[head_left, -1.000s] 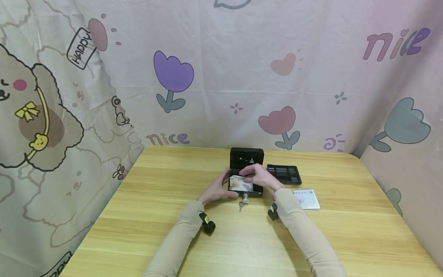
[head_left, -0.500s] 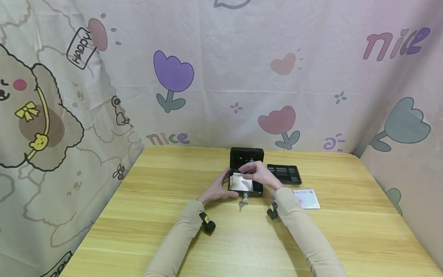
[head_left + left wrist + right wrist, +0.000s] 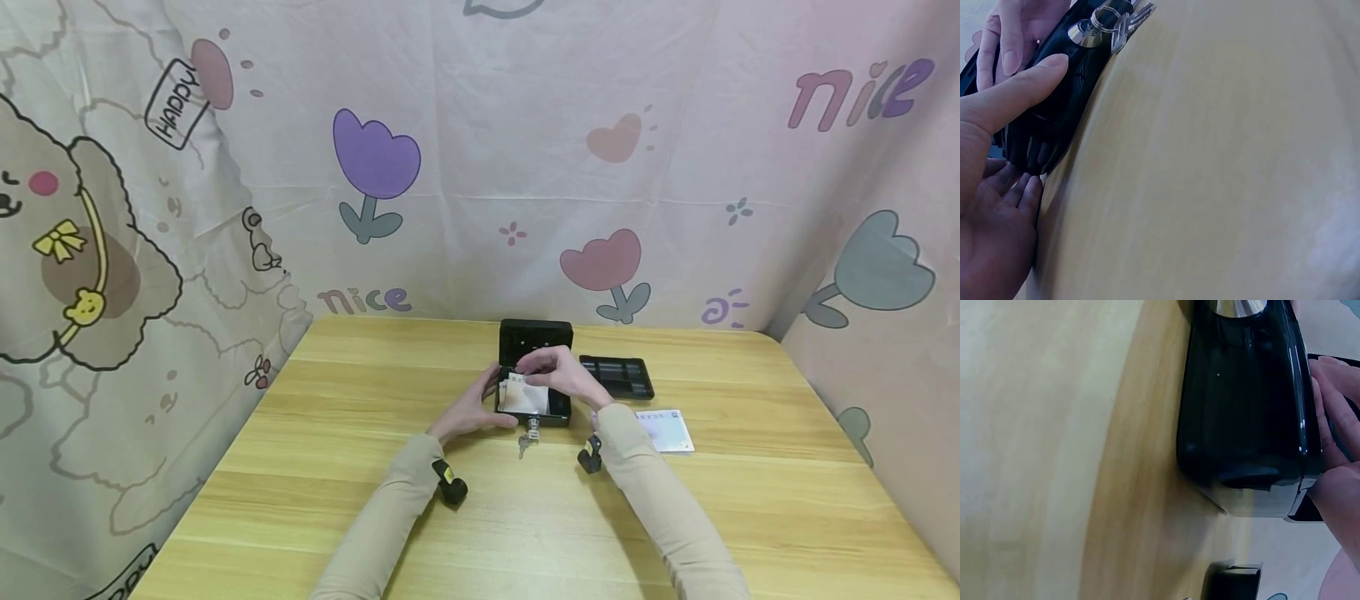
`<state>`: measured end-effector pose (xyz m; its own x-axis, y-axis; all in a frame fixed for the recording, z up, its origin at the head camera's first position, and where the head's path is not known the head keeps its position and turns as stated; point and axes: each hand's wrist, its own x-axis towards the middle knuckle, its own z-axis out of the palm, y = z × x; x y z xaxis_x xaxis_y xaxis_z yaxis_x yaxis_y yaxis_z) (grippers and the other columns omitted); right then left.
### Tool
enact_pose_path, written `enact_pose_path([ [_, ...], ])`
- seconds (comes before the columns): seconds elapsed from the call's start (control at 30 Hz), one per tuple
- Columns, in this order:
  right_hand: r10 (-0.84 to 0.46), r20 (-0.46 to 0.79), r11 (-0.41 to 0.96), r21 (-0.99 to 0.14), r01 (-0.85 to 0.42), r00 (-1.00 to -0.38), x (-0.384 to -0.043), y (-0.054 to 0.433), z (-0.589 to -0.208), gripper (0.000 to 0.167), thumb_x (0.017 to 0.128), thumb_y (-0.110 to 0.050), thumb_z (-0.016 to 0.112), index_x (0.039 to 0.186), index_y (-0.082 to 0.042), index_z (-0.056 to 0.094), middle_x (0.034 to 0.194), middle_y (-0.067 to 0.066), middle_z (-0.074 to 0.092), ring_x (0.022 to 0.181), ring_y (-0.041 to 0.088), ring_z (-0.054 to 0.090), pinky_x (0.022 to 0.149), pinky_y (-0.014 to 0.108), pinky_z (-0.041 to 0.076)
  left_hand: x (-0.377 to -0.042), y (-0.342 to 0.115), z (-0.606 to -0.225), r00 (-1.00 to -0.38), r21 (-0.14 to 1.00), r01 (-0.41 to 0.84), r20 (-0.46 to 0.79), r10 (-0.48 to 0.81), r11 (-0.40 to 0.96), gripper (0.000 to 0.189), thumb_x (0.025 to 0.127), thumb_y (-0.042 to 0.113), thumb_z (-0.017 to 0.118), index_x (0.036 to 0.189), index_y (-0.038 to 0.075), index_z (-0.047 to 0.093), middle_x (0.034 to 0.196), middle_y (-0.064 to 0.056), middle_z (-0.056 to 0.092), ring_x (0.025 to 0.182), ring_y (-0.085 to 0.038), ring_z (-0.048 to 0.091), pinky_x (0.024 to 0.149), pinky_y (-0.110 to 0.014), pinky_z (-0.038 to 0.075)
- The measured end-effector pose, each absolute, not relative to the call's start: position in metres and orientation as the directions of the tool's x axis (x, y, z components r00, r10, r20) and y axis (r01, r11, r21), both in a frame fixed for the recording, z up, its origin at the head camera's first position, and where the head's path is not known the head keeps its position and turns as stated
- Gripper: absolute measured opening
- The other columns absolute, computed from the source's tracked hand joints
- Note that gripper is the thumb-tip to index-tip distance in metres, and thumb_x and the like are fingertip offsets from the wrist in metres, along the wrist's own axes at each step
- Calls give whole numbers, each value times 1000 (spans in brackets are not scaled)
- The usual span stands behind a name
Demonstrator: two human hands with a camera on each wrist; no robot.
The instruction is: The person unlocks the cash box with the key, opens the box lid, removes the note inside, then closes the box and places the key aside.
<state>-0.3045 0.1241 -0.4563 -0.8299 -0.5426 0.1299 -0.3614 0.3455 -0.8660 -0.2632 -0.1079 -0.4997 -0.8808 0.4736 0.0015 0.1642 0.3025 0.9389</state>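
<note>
A small black cash box (image 3: 558,421) stands on the table with its lid (image 3: 535,333) raised at the back. Pale paper banknotes (image 3: 523,400) lie inside it. My left hand (image 3: 471,411) grips the box at its left side, thumb (image 3: 1038,81) across the front and fingers low at the end. Over the box's opening, my right hand (image 3: 558,371) pinches the upper edge of the banknotes; its fingertips are partly hidden inside. Keys (image 3: 1124,28) on a ring hang from the round front lock (image 3: 1085,34).
A black compartment tray (image 3: 617,378) lies right of the box. More pale, bluish banknotes (image 3: 667,431) lie nearer, partly behind the right sleeve. Each wrist carries a small black camera (image 3: 452,487). A printed curtain stands behind the wooden table (image 3: 510,533).
My right hand has moved slightly up and back, and the top banknote has shifted with it, tilting in the box. The left hand has stayed at the box's side.
</note>
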Motion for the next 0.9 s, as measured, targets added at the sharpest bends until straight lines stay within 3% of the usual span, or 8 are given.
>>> enact_pose_path([
  [0.07,-551,135,337,-867,-367,-824,-305,125,-457,31,90,-1,70,121,1,69,116,20,74,108,31,70,94,38,58,-264,-108,-500,-880,939,166,3,475,302,116,79,17,86,161,0,5,168,-23,14,155,-39,23,129,-48,21],
  [0.33,-545,151,357,-848,-391,-825,-303,128,-458,29,90,-1,71,118,4,70,114,24,73,98,29,71,80,21,56,-265,-108,-501,-877,942,162,1,481,293,115,80,16,85,161,0,4,168,-23,13,155,-39,22,129,-50,21],
  [0.6,-533,209,375,-811,-450,-820,-301,126,-455,23,90,1,69,112,2,73,108,20,75,90,25,71,75,20,57,-264,-108,-500,-876,943,164,5,483,288,115,80,14,85,161,0,4,168,-23,14,155,-39,23,129,-48,21],
  [0.9,-441,222,431,-797,-422,-870,-303,128,-452,18,91,-2,69,107,-3,77,106,15,77,88,13,69,76,21,57,-264,-108,-500,-876,940,170,6,482,297,116,80,14,86,161,0,4,168,-22,14,155,-39,24,129,-48,21],
])
